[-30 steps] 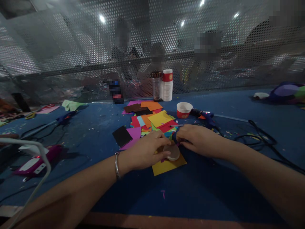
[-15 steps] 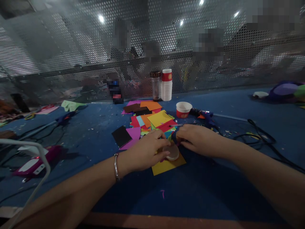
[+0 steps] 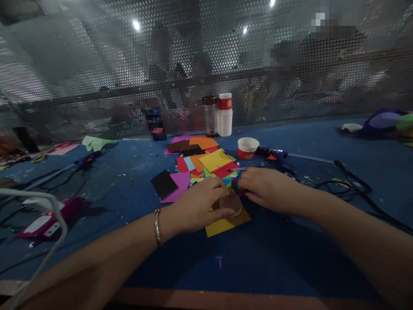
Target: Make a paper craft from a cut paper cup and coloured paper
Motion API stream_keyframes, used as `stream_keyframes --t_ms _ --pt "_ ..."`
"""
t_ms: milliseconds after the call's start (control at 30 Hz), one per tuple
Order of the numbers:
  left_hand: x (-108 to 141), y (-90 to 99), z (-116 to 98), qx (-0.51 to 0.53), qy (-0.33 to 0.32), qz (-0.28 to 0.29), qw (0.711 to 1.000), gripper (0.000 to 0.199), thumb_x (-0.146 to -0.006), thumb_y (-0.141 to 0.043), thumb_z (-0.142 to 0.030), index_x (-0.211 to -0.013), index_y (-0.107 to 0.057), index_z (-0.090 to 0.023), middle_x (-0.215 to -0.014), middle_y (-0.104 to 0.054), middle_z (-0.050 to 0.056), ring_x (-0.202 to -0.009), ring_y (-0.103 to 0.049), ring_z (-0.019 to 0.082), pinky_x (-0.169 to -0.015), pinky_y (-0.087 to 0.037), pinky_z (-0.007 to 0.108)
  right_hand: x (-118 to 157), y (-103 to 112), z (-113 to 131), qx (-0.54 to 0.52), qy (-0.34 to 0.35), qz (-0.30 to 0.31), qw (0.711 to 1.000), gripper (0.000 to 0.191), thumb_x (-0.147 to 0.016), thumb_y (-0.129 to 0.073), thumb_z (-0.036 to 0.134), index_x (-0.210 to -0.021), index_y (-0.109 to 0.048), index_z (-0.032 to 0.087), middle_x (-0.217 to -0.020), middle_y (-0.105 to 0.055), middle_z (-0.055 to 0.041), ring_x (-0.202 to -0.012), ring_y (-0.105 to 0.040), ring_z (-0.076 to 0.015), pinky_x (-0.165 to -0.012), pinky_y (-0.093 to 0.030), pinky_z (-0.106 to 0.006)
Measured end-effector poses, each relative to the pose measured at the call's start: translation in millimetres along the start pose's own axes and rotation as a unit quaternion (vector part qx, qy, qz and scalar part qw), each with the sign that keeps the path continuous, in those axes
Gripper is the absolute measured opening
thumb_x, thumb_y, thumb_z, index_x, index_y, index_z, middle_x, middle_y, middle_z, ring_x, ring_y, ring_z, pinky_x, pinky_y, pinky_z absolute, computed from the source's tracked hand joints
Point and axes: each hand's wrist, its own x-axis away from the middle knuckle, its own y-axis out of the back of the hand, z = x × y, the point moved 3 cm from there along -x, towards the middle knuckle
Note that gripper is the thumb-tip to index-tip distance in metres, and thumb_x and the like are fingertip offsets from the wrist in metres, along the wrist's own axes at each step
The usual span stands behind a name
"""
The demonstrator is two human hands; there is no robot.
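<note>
On the left of the blue worktop [image 3: 180, 262] there's a magenta power strip [image 3: 51, 219]. Farther right, a black sheet [image 3: 164, 185] overlaps a purple one, beside a loose heap of coloured paper [image 3: 206, 161]. The left hand [image 3: 201, 204], with a silver bangle [image 3: 157, 226] at its wrist, has thumb and fingers around the edge of a pale round piece [image 3: 231, 204], which lies over a yellow sheet [image 3: 226, 224]. Just right of it, the right hand [image 3: 263, 187] has its fingers curled; I can't tell what they grip. Beyond that hand stands a red-and-white paper bowl [image 3: 247, 150], with a glue gun [image 3: 277, 157] beside it.
</note>
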Motion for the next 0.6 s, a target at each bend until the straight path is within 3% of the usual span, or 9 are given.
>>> stream_keyframes --t_ms 333,500,600 --pt "0 0.8 -1 -0.039 -0.031 -0.015 0.999 0.011 -0.086 -0.065 -0.026 -0.088 -0.063 -0.016 -0.097 -0.061 0.007 -0.094 -0.057 0.023 -0.078 -0.048 0.035 -3 5 16 0.125 0.042 0.0 0.991 0.01 -0.083 -0.064 0.009 -0.085 -0.072 0.014 -0.086 -0.073 -0.012 -0.085 -0.067 -0.0257 -0.071 -0.048 -0.035" --pt "-2 -2.3 1 -0.039 -0.029 -0.027 0.998 0.032 -0.084 -0.068 -0.044 -0.097 -0.064 -0.016 -0.098 -0.063 0.009 -0.09 -0.058 0.025 -0.075 -0.047 0.037 -4 4 14 0.113 0.037 0.004 0.993 0.012 -0.084 -0.061 0.01 -0.088 -0.071 0.014 -0.088 -0.073 -0.0122 -0.087 -0.067 -0.0267 -0.073 -0.047 -0.036" --pt "-3 -4.0 3 -0.018 -0.028 -0.029 0.999 0.036 -0.081 -0.07 -0.044 -0.102 -0.063 -0.016 -0.098 -0.064 0.009 -0.09 -0.058 0.026 -0.075 -0.046 0.038 -4 2 11 0.086 0.016 0.007 0.996 0.014 -0.082 -0.061 0.01 -0.09 -0.072 0.013 -0.089 -0.073 -0.0132 -0.089 -0.067 -0.0278 -0.074 -0.048 -0.036"
